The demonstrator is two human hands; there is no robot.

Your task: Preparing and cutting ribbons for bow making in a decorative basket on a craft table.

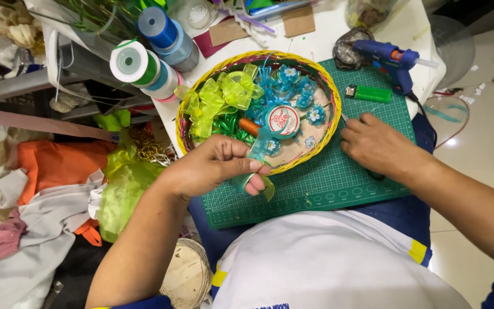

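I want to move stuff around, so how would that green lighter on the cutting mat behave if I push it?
The green lighter lies flat on its long side on the cutting mat, so it would probably slide rather than roll or tip. It looks small, likely light. Its smooth plastic body may feel a bit slippery, and it could skid toward the blue glue gun close by.

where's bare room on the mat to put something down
Free: the green cutting mat strip below the wicker basket, between the left hand and right hand. Crowded: the basket's inside and the table above it, with ribbon spools.
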